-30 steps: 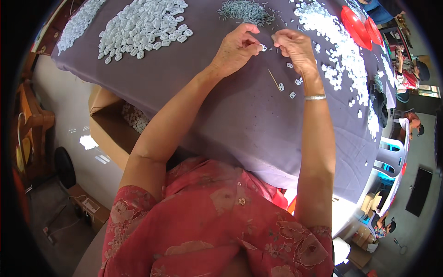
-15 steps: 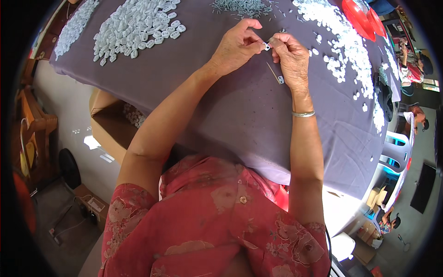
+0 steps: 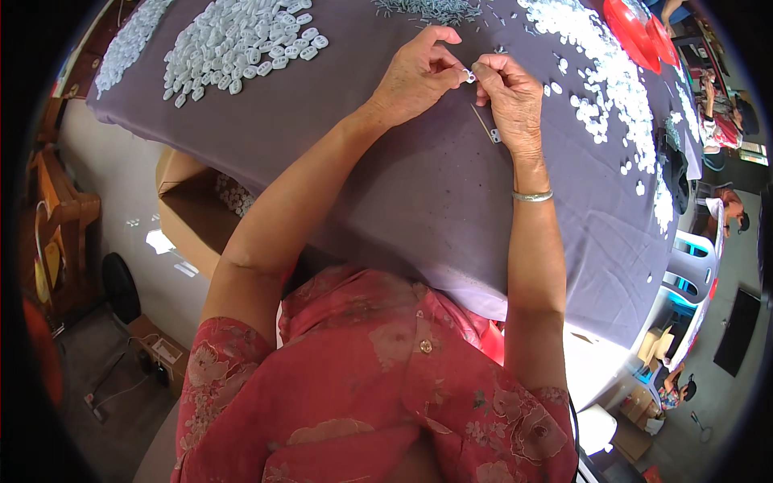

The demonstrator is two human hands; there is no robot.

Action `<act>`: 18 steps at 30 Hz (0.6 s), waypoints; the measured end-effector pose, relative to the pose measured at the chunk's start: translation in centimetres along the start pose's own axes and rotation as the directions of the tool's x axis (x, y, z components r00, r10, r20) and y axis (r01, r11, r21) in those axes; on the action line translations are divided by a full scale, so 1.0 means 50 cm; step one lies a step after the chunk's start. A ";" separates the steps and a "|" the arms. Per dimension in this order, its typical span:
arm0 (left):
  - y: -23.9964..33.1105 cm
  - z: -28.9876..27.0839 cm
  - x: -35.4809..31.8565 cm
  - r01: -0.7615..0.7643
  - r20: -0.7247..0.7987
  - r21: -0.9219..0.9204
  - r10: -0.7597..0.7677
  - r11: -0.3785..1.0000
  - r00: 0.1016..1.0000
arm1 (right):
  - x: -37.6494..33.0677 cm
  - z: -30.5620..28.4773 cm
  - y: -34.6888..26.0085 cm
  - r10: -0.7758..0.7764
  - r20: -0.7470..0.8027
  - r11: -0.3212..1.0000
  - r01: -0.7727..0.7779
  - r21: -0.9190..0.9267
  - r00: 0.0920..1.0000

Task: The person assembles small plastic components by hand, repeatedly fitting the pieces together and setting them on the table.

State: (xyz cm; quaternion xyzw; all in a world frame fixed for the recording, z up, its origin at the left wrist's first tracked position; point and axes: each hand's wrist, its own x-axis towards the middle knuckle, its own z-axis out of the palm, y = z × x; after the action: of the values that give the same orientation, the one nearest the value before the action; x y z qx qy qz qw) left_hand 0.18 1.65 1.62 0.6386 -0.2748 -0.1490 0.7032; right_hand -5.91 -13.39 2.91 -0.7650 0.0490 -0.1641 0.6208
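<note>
Over the far middle of the cloth-covered table, my left hand (image 3: pixel 412 84) pinches a small white plastic piece with holes (image 3: pixel 469 77) between thumb and forefinger. My right hand (image 3: pixel 515 101) is closed right beside it, thumb and fingertips pressed together against the piece's right side. Whatever those right fingers grip is too small to make out. Below the hands, a thin stick (image 3: pixel 481 121) lies on the cloth, with another white two-holed piece (image 3: pixel 495 136) at its near end.
White oval pieces (image 3: pixel 233 52) are heaped at the far left, grey-green pins (image 3: pixel 431 10) at the far middle, small white parts (image 3: pixel 632 105) along the right. Red dishes (image 3: pixel 628 36) stand far right. A cardboard box (image 3: pixel 185 213) sits below the table's left edge. Other people (image 3: pixel 676 390) are at the right.
Both hands keep their pinch at the white piece and stay almost in place. The whole view has shifted very slightly; nothing is plainly picked up or let go.
</note>
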 end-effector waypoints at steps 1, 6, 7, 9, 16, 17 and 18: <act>0.000 0.000 -0.001 0.000 0.002 0.014 0.000 1.000 1.000 | -0.001 0.000 0.000 0.001 0.000 1.000 -0.001 0.000 1.000; -0.003 0.001 0.000 -0.007 -0.002 0.031 0.007 1.000 1.000 | 0.002 -0.001 -0.001 0.010 0.023 1.000 -0.009 -0.029 1.000; -0.003 0.001 0.000 -0.006 -0.002 0.046 0.006 0.999 1.000 | 0.001 0.000 -0.002 0.011 0.023 1.000 -0.011 -0.028 1.000; -0.013 -0.001 0.001 -0.029 -0.006 0.053 0.029 0.998 1.000 | 0.002 0.003 -0.006 0.003 0.030 0.998 -0.001 -0.055 1.000; -0.017 -0.002 0.002 -0.055 -0.034 0.039 0.057 0.998 0.998 | 0.003 0.005 -0.005 -0.003 0.025 0.999 0.004 -0.052 1.000; -0.016 -0.002 0.002 -0.055 -0.034 0.038 0.056 0.998 0.998 | 0.005 0.005 -0.001 -0.009 0.025 0.999 0.010 -0.030 1.000; -0.014 -0.002 0.002 -0.047 -0.023 0.054 0.048 0.997 0.999 | 0.006 0.004 0.001 -0.016 0.025 1.000 0.016 -0.009 1.000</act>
State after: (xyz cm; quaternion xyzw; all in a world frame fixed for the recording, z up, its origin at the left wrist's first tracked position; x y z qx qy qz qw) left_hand 0.40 1.58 0.94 0.6522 -0.2850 -0.1171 0.6926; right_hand -5.57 -13.27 2.88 -0.7703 0.0359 -0.1591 0.6164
